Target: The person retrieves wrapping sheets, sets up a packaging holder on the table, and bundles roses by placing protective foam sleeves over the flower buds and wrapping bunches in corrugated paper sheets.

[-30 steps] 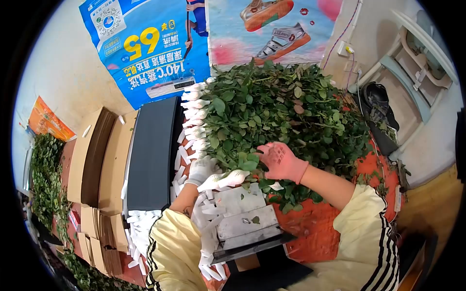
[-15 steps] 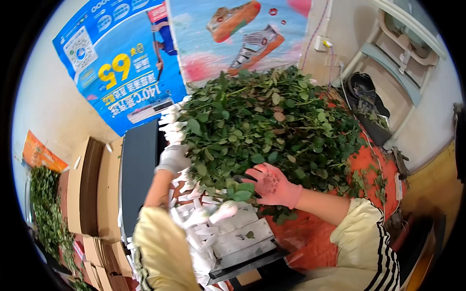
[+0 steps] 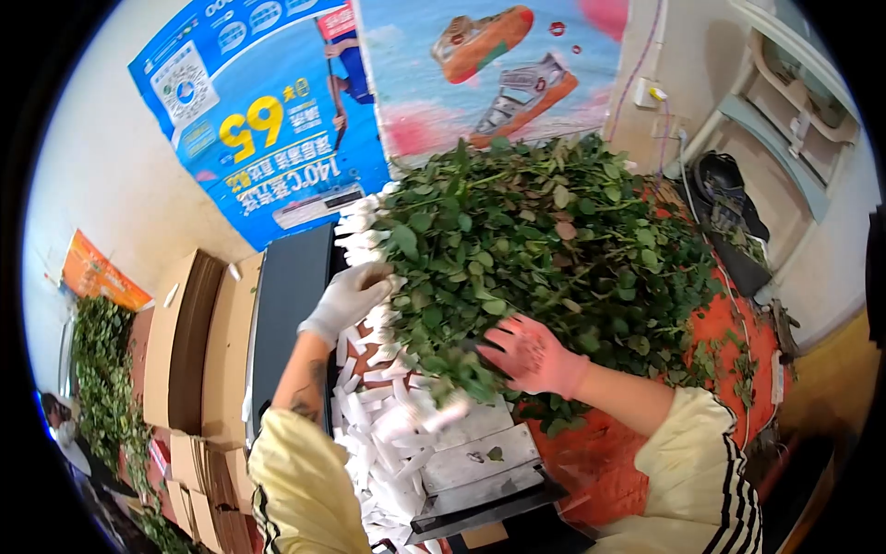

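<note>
My left hand (image 3: 348,300), in a whitish glove, is at the left edge of the leafy stem pile (image 3: 526,249), beside a row of white-wrapped heads (image 3: 362,231). Its fingers are curled, and what they hold, if anything, is too small to name. My right hand (image 3: 532,356), in a pink glove, is closed around leafy stems (image 3: 466,371) at the front of the pile. White-wrapped heads (image 3: 443,413), blurred by motion, hang at the end of these stems above a grey-white block (image 3: 480,454).
White sleeves (image 3: 383,443) lie scattered left of the block. Further left stand a black panel (image 3: 293,314) and brown cardboard sheets (image 3: 175,342). More foliage (image 3: 103,379) lies at the far left. A chair frame (image 3: 775,148) and black sandals (image 3: 724,198) are at the right.
Over the last second my left hand has moved away from the wrapped heads near the block to the pile's left edge. My right hand has shifted slightly, and the heads below it have swung.
</note>
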Motion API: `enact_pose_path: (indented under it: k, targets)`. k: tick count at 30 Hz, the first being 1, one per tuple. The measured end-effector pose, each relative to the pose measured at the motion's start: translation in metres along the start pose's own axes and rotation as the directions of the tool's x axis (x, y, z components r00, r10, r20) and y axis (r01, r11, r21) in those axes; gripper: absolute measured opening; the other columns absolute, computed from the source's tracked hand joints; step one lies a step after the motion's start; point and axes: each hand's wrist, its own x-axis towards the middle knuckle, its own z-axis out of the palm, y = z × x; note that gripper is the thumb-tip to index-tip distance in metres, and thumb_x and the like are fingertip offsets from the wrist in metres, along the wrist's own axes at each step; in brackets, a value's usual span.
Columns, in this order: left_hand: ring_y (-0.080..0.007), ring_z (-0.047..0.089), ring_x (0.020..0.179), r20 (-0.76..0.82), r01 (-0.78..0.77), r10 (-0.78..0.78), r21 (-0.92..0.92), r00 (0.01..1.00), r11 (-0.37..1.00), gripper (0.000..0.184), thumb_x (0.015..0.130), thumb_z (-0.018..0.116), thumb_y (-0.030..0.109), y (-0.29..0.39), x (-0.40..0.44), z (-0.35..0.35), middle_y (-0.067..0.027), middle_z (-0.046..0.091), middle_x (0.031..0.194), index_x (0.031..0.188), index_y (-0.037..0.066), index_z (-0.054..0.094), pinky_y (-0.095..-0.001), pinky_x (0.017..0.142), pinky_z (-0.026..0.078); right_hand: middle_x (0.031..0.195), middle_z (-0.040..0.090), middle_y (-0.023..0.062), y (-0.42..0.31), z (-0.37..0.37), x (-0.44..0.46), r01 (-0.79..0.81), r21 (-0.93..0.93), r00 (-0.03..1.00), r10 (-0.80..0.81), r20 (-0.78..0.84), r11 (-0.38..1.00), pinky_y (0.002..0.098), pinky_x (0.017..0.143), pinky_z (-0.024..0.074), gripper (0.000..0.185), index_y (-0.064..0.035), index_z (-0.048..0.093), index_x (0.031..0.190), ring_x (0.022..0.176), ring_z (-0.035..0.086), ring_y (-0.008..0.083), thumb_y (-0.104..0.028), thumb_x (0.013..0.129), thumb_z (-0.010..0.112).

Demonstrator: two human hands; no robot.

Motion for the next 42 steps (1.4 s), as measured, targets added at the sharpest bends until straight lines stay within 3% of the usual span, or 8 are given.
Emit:
enact_pose_path:
  k: [4,16,22,25,30,32,34,42]
  targets:
    - [-0.0316,0.052,0.108,0.168,-0.072,-0.060,0.683,0.984,0.727,0.047,0.085,0.048,0.042,-0.121,0.023,0.077,-0.0132,0.055,0.118,0.122,0.014,0.051,-0.0422,0.089,0.041,0.103,0.044,0.0077,-0.015,-0.027,-0.017,0.079,-0.001,0.974,-0.077,0.214,0.997,0.0356,0.088,0.0333,0.061,-0.0114,0.050,0.116,0.096,0.042,0.0243,-0.044,0.064,0.056]
    - [-0.0326,0.049,0.110,0.341,0.024,-0.387,0.723,0.857,0.691,0.051,0.076,0.051,0.050,0.017,0.033,0.050,-0.0148,0.055,0.117,0.112,0.014,0.059,-0.0478,0.087,0.040,0.104,0.050,0.0088,-0.018,-0.066,-0.039,0.060,0.196,0.967,-0.106,0.232,0.979,0.0374,0.084,0.0386,0.058,-0.0098,0.054,0.108,0.095,0.048,0.0264,-0.036,0.058,0.063]
    - [-0.0290,0.052,0.096,0.617,0.108,0.054,-0.223,0.785,0.969,0.024,0.083,0.046,0.018,-0.029,-0.039,0.044,-0.0106,0.056,0.104,0.102,0.015,0.061,-0.0403,0.078,0.044,0.105,0.050,0.0090,-0.019,-0.074,-0.068,0.134,0.233,0.980,-0.164,0.114,0.963,0.0388,0.086,0.0375,0.059,-0.0119,0.052,0.113,0.096,0.048,0.0266,-0.039,0.060,0.061]
    - [-0.0324,0.051,0.092,0.489,-0.510,0.481,-0.081,0.728,0.856,0.026,0.083,0.046,0.013,-0.052,-0.057,0.031,-0.0115,0.057,0.101,0.106,0.010,0.059,-0.0404,0.078,0.044,0.109,0.045,0.0086,-0.021,-0.069,-0.064,0.091,0.322,0.982,-0.138,0.126,0.942,0.0375,0.091,0.0327,0.052,-0.0144,0.052,0.112,0.101,0.043,0.0248,-0.039,0.067,0.054]
    - [-0.0347,0.051,0.097,0.600,0.171,0.042,-0.294,0.799,0.940,0.029,0.081,0.048,0.011,0.045,-0.067,0.025,-0.0168,0.054,0.106,0.108,0.003,0.057,-0.0401,0.084,0.043,0.132,0.038,0.0154,-0.020,-0.033,-0.033,-0.129,0.338,0.970,0.048,0.239,0.932,0.0468,0.106,0.0161,0.045,-0.0129,0.051,0.113,0.120,0.032,0.0331,-0.032,0.072,0.052]
    - [-0.0331,0.050,0.103,0.551,-0.479,0.390,0.020,0.738,0.878,0.033,0.081,0.046,0.013,0.057,-0.069,0.019,-0.0188,0.052,0.110,0.112,0.003,0.055,-0.0402,0.088,0.041,0.130,0.039,0.0172,-0.020,0.021,-0.024,-0.067,-0.596,0.980,0.166,0.112,0.800,0.0460,0.105,0.0165,0.039,-0.0120,0.052,0.111,0.120,0.029,0.0389,-0.032,0.081,0.039]
    - [-0.0327,0.050,0.104,0.553,-0.323,0.305,-0.067,0.775,0.944,0.034,0.082,0.047,0.013,0.061,-0.077,0.027,-0.0185,0.052,0.112,0.113,0.002,0.054,-0.0395,0.089,0.041,0.128,0.043,0.0140,-0.014,-0.002,-0.011,-0.112,0.088,0.989,0.120,-0.083,0.990,0.0456,0.107,0.0154,0.043,-0.0068,0.052,0.112,0.122,0.032,0.0335,-0.028,0.074,0.048]
    - [-0.0227,0.051,0.104,0.468,0.368,-0.107,-0.513,0.877,0.776,0.038,0.094,0.040,0.022,0.142,-0.104,0.001,-0.0144,0.055,0.113,0.120,-0.004,0.047,-0.0336,0.092,0.039,0.103,0.052,0.0099,0.012,-0.101,-0.046,-0.152,0.036,0.982,0.156,-0.107,0.988,0.0356,0.090,0.0384,0.030,-0.0085,0.054,0.099,0.102,0.049,0.0237,-0.024,0.074,0.052]
